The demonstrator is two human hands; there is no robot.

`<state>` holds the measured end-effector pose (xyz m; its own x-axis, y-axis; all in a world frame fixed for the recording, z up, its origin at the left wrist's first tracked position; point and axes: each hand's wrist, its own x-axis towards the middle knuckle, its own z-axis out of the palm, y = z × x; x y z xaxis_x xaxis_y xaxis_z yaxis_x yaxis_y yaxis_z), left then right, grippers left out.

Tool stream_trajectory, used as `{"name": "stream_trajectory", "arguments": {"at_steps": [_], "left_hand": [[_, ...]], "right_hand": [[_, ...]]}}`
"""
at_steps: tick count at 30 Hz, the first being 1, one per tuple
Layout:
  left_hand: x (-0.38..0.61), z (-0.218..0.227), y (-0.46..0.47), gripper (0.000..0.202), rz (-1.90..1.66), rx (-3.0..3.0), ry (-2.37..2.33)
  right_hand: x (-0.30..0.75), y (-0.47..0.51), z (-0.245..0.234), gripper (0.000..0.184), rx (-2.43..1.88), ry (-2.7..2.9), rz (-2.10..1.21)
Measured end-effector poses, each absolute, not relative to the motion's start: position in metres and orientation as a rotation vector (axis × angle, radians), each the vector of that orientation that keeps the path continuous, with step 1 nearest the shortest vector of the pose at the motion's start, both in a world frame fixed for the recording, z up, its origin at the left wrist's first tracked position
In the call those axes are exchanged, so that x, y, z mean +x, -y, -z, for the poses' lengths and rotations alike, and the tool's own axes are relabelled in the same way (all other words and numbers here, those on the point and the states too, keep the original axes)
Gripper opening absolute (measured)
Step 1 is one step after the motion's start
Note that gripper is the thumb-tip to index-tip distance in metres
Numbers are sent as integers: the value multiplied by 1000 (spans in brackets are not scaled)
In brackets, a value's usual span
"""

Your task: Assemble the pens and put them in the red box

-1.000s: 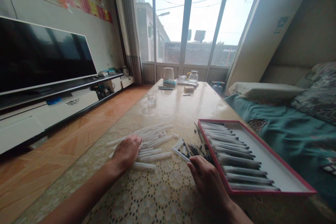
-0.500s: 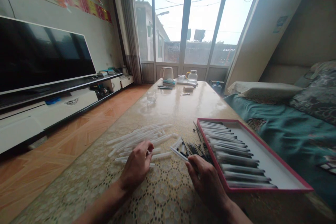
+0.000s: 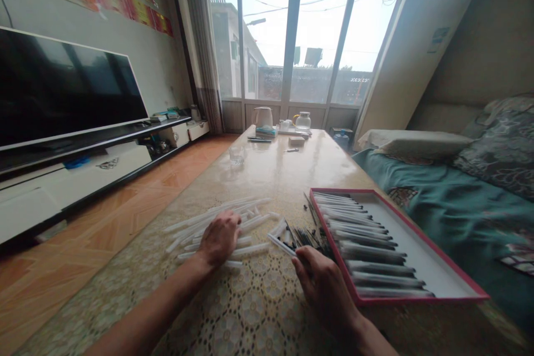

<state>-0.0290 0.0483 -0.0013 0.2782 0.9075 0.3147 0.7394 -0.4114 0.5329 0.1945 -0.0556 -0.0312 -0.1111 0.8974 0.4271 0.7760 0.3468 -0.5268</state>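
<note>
A heap of white plastic pen tubes [image 3: 217, 217] lies on the table [image 3: 271, 172]. My left hand [image 3: 219, 238] rests on the near side of the heap, fingers curled down over the tubes. My right hand [image 3: 325, 285] lies to the right, by a small pile of thin black refills [image 3: 306, 236]. Its fingertips pinch one white tube [image 3: 280, 245] that points away to the left. A red-edged tray [image 3: 417, 245] right of the hand holds rows of assembled pens [image 3: 362, 239].
At the table's far end stand a white kettle [image 3: 262, 117], a glass jug [image 3: 303, 121] and a drinking glass [image 3: 236, 156]. A television [image 3: 62, 89] on a low stand fills the left. A sofa with a teal cover [image 3: 450, 206] borders the table's right edge.
My left hand drew back from the heap's left part toward the middle, lifted a little, and now sits on the tubes again. The right hand has stayed beside the refills.
</note>
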Motion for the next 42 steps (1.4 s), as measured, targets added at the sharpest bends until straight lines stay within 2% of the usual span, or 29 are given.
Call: {"name": "stream_trajectory", "arguments": {"at_steps": [6, 9, 12, 15, 23, 36, 42], "left_hand": [[-20, -6, -30, 8, -966, 2019, -1489], [-10, 0, -5, 18, -1002, 1778, -1405], [-3, 10, 21, 34, -1060, 1155, -1133], [-1, 19, 34, 34, -1037, 924, -1062], [-7, 23, 27, 29, -1117, 860, -1019], [-5, 27, 28, 36, -967, 1064, -1012], [-3, 27, 33, 42, -840, 1143, -1025]], "right_hand": [[193, 57, 28, 19, -1479, 1909, -238], [192, 58, 26, 18, -1494, 1890, -234], [192, 59, 24, 14, -1503, 1878, -238], [192, 62, 22, 10, -1488, 1910, -242], [191, 69, 14, 9, -1372, 2023, -228], [189, 70, 12, 9, -1360, 2159, -251], [192, 64, 9, 18, -1399, 2394, 50]]}}
